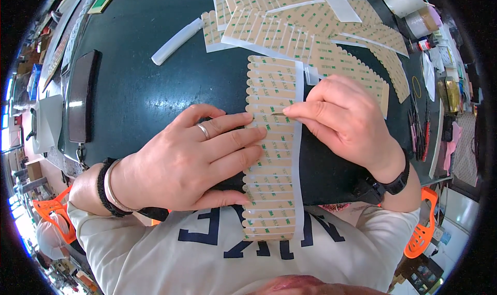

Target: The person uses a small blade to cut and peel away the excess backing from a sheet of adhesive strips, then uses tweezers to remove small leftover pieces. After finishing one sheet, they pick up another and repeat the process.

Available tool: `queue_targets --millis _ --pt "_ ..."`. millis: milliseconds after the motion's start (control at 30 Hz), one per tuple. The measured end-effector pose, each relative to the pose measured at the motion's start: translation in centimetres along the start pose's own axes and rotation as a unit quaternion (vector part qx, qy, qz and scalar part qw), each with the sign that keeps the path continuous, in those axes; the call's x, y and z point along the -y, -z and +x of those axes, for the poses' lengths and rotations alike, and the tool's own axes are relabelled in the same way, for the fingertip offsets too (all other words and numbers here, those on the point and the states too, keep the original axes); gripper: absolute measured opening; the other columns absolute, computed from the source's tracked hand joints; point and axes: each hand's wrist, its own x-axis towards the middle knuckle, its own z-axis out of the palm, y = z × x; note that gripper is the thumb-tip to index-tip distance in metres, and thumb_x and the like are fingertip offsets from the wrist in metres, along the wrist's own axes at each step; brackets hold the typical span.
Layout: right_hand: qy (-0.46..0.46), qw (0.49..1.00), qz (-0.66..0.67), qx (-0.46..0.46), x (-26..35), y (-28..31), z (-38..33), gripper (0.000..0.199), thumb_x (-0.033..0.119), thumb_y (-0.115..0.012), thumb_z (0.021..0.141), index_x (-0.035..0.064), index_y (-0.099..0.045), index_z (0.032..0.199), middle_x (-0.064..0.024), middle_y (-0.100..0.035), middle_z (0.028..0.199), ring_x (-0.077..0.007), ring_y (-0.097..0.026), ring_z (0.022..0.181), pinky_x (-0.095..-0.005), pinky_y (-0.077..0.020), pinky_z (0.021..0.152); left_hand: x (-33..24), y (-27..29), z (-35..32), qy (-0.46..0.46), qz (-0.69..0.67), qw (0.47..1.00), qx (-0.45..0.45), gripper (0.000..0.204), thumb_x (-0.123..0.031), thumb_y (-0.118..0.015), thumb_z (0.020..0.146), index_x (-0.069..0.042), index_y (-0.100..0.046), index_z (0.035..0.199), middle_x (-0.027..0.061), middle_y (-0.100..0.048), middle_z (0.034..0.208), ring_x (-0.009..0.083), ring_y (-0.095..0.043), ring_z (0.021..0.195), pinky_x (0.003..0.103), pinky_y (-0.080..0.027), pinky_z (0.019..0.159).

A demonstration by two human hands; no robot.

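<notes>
A long sheet of tan adhesive strips (274, 176) on a white backing runs toward me over the dark table, its near end reaching my shirt. My left hand (207, 150) lies across its left edge, fingers spread and pressing lightly on the strips. Over the sheet's right edge, my right hand (341, 116) pinches a thin, dark pointed tool (278, 114). The tool's tip touches or hovers just over one strip; I cannot tell which. Most of the tool is hidden in the fingers, so its kind does not show.
More tan adhesive sheets (279, 33) lie overlapped at the back. Left of them is a white rolled tube (177, 42). A dark phone-like case (84, 95) rests at the left, a green-topped block (105, 0) at the far left. Tape rolls (419, 23) and slim tools (426, 132) line the right.
</notes>
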Motion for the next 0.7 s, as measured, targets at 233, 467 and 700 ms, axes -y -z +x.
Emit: queue_targets --millis 233,467,700 --pt "0.004 1.0 -0.011 0.01 0.0 0.4 -0.1 0.028 0.001 -0.085 0.079 0.0115 -0.084 0.104 -0.0029 -0.062 0.086 -0.0253 -0.062 0.078 -0.0378 -0.0502 0.069 0.0 0.0 0.0 0.002 0.002 1.0 0.002 0.064 -0.052 -0.084 0.089 -0.009 -0.072 0.134 0.0109 -0.068 0.149 0.0315 -0.064 0.14 0.048 -0.049 0.112" --pt "-0.002 1.0 -0.019 0.021 0.0 0.8 -0.2 0.028 0.002 -0.085 0.078 0.0115 -0.084 0.104 -0.0031 -0.062 0.086 -0.0254 -0.062 0.078 -0.038 -0.0503 0.069 0.0 0.0 0.0 0.004 0.001 1.0 0.004 0.063 -0.052 -0.083 0.09 -0.009 -0.072 0.134 0.0108 -0.068 0.149 0.0315 -0.064 0.14 0.048 -0.049 0.112" --pt "-0.002 0.999 -0.033 0.034 0.1 1.4 -0.2 0.029 0.001 -0.085 0.077 0.0113 -0.083 0.104 -0.003 -0.062 0.086 -0.0253 -0.062 0.078 -0.0384 -0.0501 0.069 0.0 0.0 0.0 0.003 0.003 1.0 0.006 0.063 -0.052 -0.082 0.09 -0.009 -0.072 0.135 0.0111 -0.067 0.149 0.0317 -0.063 0.14 0.048 -0.049 0.112"
